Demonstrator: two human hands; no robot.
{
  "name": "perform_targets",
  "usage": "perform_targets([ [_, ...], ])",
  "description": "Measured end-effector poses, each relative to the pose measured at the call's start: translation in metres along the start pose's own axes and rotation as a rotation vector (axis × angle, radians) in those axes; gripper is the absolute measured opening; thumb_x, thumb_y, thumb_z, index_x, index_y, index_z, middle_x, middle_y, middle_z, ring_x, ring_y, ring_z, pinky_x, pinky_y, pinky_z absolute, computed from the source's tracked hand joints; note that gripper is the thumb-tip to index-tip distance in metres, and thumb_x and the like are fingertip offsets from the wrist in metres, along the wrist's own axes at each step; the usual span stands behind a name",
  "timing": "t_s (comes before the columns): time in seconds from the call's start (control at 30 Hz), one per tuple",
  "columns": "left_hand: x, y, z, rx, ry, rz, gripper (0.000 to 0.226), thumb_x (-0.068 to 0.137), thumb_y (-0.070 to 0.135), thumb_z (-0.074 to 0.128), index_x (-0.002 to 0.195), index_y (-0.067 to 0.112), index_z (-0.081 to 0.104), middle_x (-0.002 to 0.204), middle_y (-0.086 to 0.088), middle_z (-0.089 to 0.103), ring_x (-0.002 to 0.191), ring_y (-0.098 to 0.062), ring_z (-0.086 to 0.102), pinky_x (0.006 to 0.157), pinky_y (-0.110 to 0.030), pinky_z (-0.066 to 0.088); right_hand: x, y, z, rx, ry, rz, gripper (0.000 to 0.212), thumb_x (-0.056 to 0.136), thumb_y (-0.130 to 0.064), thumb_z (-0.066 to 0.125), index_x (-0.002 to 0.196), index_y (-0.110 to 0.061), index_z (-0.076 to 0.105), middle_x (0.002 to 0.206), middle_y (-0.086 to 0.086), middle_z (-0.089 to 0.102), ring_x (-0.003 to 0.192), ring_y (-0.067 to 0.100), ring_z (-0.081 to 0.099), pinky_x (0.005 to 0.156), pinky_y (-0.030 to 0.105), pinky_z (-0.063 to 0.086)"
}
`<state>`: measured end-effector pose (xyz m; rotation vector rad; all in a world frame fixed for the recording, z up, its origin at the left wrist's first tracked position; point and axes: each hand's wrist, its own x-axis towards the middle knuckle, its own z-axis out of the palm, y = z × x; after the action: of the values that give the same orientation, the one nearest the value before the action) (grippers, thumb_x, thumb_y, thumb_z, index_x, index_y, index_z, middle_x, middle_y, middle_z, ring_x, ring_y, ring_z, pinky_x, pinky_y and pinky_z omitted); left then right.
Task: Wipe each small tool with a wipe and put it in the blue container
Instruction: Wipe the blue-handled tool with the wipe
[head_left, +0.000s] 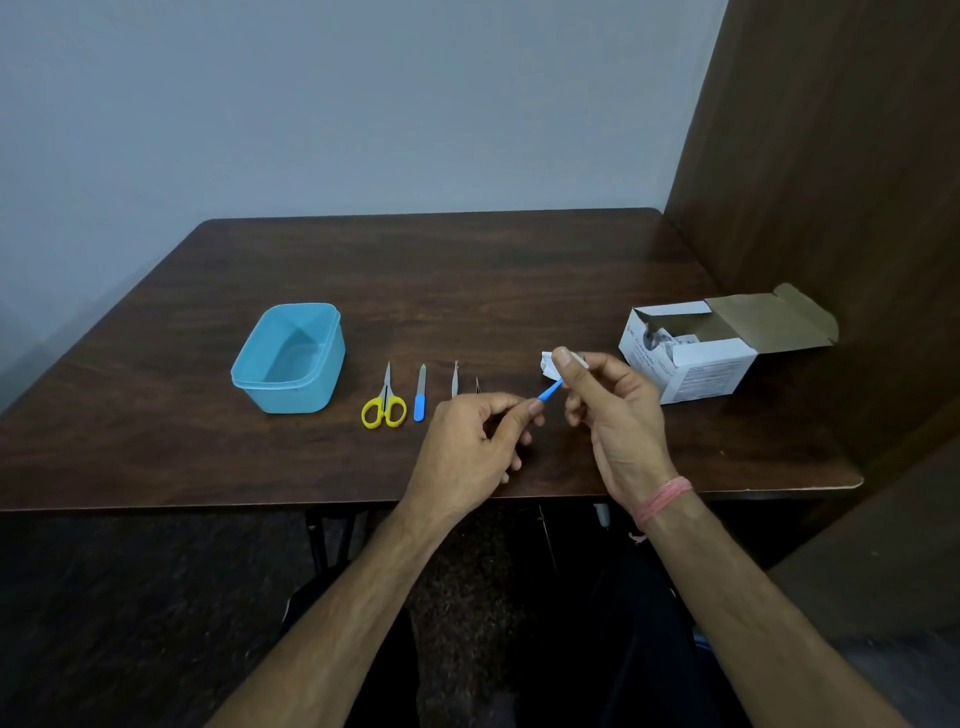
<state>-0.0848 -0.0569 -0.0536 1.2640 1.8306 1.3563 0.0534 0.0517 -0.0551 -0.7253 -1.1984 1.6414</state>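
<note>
My left hand (475, 441) pinches the blue handle end of a small tool (549, 391) above the table. My right hand (608, 410) pinches a white wipe (550, 362) round the tool's other end, which is hidden inside it. On the table to the left lie yellow-handled scissors (384, 402), a blue-handled nail file (420, 393), metal tweezers (455, 379) and a thin pointed tool (477, 385) partly hidden behind my left hand. The blue container (290, 358) stands open and empty further left.
An opened white cardboard box (696, 353) of wipes stands at the right on the dark wooden table (467, 270), close to a brown wall panel (831, 156). The table's front edge runs just under my wrists.
</note>
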Motion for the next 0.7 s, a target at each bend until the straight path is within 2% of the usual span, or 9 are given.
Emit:
perform_targets([
  [0.13,0.0022,-0.0004,-0.0006,-0.004,0.025,-0.009,0.028,0.112,0.037,0.068,0.095,0.023,0.085,0.071,0.008,0.072,0.053,-0.008,0.066,0.048,-0.022,0.053,0.0033,0.0051,-0.0025,-0.028,0.016,-0.005,0.009,0.098,-0.019,0.081,0.102,-0.011,0.083,0.092,0.007,0.073,0.064,0.01,0.052,0.059,0.024,0.045],
  [0.3,0.0013,-0.0028,0.0,-0.016,0.032,-0.001,0.027,0.112,0.036,0.067,0.096,0.022,0.084,0.071,0.008,0.073,0.053,-0.009,0.066,0.049,-0.023,0.054,0.0021,0.006,-0.005,-0.086,-0.005,-0.015,0.012,0.105,-0.012,0.073,0.109,-0.012,0.084,0.099,0.001,0.08,0.067,0.008,0.056,0.059,0.021,0.049],
  [0.43,0.0021,-0.004,-0.0033,-0.027,0.035,0.007,0.027,0.112,0.037,0.067,0.096,0.023,0.084,0.072,0.009,0.072,0.053,-0.01,0.067,0.048,-0.023,0.054,-0.0015,0.0046,-0.0031,-0.203,-0.101,-0.033,0.011,0.103,-0.013,0.074,0.102,-0.011,0.085,0.104,0.005,0.084,0.069,0.009,0.058,0.06,0.023,0.052],
  [0.57,0.0033,-0.0041,-0.0008,-0.026,0.028,0.006,0.027,0.112,0.036,0.067,0.096,0.023,0.084,0.071,0.009,0.072,0.053,-0.01,0.067,0.048,-0.023,0.053,0.0005,0.0047,-0.0025,-0.108,-0.019,-0.012,0.01,0.103,-0.014,0.075,0.103,-0.011,0.085,0.09,0.005,0.078,0.067,0.009,0.055,0.059,0.022,0.048],
  [0.7,0.0046,-0.0072,-0.003,-0.042,0.032,0.004,0.028,0.112,0.038,0.067,0.096,0.023,0.084,0.072,0.009,0.072,0.054,-0.011,0.068,0.049,-0.027,0.055,0.0,0.0067,-0.0031,-0.216,-0.111,-0.048,0.012,0.103,-0.019,0.077,0.1,-0.013,0.086,0.099,0.018,0.08,0.067,0.01,0.053,0.059,0.024,0.048],
])
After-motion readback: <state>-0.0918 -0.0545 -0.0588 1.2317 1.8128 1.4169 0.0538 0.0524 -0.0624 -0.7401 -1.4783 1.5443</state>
